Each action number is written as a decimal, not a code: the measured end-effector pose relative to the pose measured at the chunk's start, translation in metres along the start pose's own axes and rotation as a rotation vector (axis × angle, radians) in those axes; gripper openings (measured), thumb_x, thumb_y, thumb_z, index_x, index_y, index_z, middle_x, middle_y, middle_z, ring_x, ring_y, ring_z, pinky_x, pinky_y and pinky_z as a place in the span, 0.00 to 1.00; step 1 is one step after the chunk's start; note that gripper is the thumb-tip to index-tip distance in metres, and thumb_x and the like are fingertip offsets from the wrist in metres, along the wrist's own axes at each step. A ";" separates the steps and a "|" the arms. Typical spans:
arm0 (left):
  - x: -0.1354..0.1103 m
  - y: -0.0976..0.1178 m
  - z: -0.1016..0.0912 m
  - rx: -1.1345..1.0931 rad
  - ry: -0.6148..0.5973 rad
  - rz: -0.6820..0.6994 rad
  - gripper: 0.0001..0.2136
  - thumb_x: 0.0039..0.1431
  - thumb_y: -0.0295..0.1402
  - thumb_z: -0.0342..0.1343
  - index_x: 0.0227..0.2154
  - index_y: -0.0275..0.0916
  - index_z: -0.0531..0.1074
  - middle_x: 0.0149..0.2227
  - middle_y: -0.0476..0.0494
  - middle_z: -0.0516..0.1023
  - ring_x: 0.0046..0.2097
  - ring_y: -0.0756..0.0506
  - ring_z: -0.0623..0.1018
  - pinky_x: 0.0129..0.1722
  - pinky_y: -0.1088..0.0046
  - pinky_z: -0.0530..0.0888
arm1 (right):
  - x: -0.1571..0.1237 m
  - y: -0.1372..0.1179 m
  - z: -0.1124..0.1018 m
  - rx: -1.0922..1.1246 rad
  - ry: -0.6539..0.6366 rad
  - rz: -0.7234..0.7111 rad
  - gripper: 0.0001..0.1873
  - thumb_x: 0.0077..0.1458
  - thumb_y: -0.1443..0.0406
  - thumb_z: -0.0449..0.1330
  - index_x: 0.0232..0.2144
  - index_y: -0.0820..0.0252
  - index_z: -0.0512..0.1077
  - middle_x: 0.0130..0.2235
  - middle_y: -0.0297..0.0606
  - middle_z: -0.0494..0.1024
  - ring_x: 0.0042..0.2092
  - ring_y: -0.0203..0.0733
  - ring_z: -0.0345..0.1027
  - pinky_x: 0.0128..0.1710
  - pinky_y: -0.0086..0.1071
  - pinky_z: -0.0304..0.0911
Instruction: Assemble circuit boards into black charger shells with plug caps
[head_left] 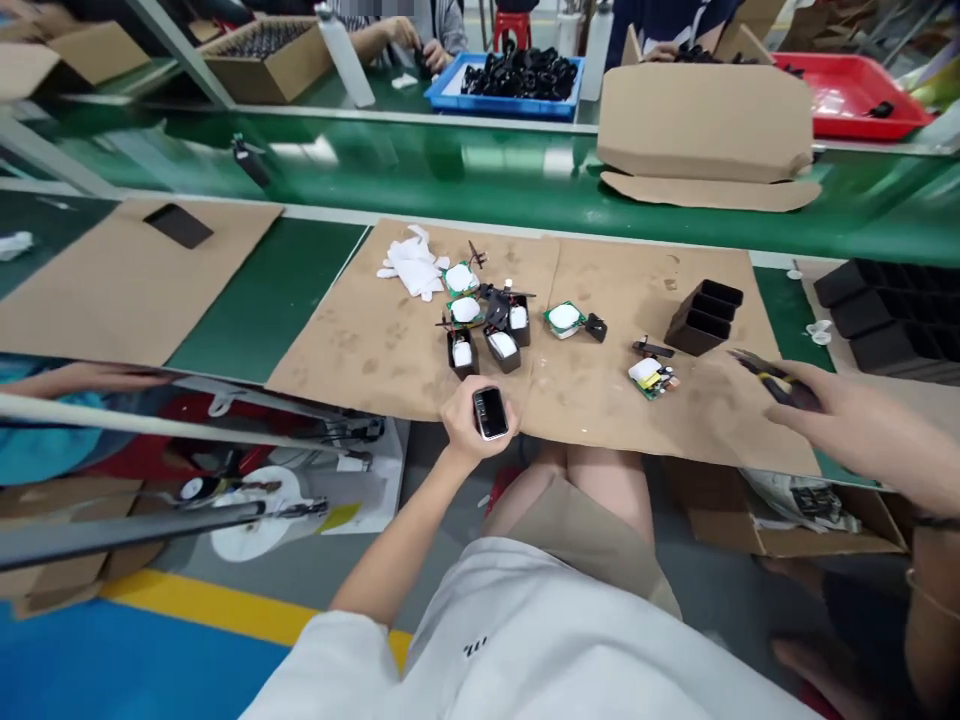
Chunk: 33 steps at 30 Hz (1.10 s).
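My left hand [459, 415], at the table's front edge, is closed around a small device [491, 413] with a glossy black face and silver rim. Stretched out to the right, my right hand [844, 400] grips pliers [780, 385] with yellow-and-black handles, their jaws pointing left. Left of the pliers lies a circuit board [652, 378] with a white and yellow part. Beyond it stands a black double-compartment housing [703, 318]. Ahead of my left hand are black cases [504, 348] with white parts inside. Another green board [564, 319] with a white pad lies wired to a small black part.
Brown cardboard [360, 340] covers the worktop. White gloves [414, 264] lie at its back left. More black housings [892, 310] stand at right. Behind runs a green conveyor [420, 165], with a blue tray [517, 105] of black parts beyond. Several people sit nearby.
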<state>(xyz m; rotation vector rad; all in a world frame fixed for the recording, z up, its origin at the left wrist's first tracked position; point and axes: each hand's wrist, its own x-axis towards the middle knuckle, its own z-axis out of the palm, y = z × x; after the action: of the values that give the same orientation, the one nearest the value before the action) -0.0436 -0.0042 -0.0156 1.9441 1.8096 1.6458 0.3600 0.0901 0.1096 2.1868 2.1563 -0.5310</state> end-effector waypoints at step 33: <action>0.003 0.025 -0.033 -0.537 0.001 -0.259 0.13 0.57 0.39 0.64 0.40 0.40 0.69 0.39 0.44 0.74 0.43 0.45 0.76 0.47 0.66 0.75 | 0.003 -0.236 0.141 0.625 0.113 -0.548 0.07 0.57 0.62 0.57 0.28 0.55 0.64 0.34 0.38 0.71 0.40 0.46 0.66 0.44 0.39 0.63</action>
<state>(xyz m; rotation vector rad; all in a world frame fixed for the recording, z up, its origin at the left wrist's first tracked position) -0.0485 -0.0302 0.0167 1.4192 1.3508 1.7953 0.0988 0.0679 0.0277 1.8233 2.9774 -1.2814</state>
